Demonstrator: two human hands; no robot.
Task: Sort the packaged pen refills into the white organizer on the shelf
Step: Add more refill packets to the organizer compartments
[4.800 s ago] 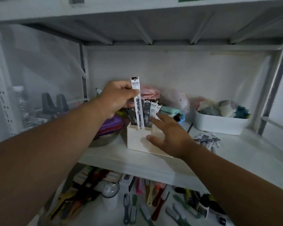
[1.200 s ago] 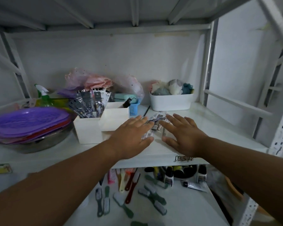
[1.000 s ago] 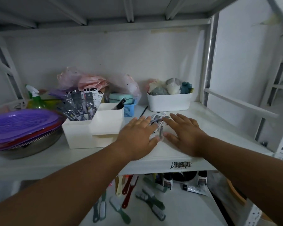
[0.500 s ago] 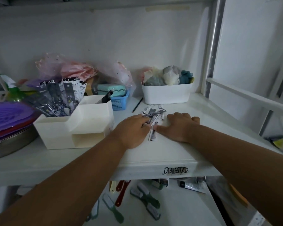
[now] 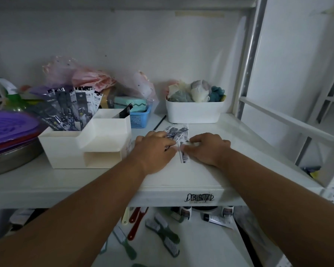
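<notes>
The white organizer (image 5: 85, 143) stands on the shelf (image 5: 181, 180), left of my hands. Several packaged pen refills (image 5: 69, 108) stand upright in its rear left compartment. A small pile of loose refill packs (image 5: 178, 132) lies flat on the shelf between my hands. My left hand (image 5: 154, 151) rests palm down on the pile's left side, its fingers curled over the packs. My right hand (image 5: 208, 147) is curled at the right side, thumb and fingers pinching one long pack (image 5: 184, 156). Part of the pile is hidden under my left hand.
A white tub of cloths (image 5: 193, 112) stands behind the pile, a blue basket (image 5: 139, 118) and plastic bags (image 5: 89, 78) behind the organizer. Purple plates (image 5: 8, 130) sit on a metal bowl (image 5: 12, 157) at the left. Brushes (image 5: 162, 230) lie on the lower shelf.
My view moved right from the organizer to the loose pile. Both hands went from flat and spread over the packs to curled, drawing the packs together between them.
</notes>
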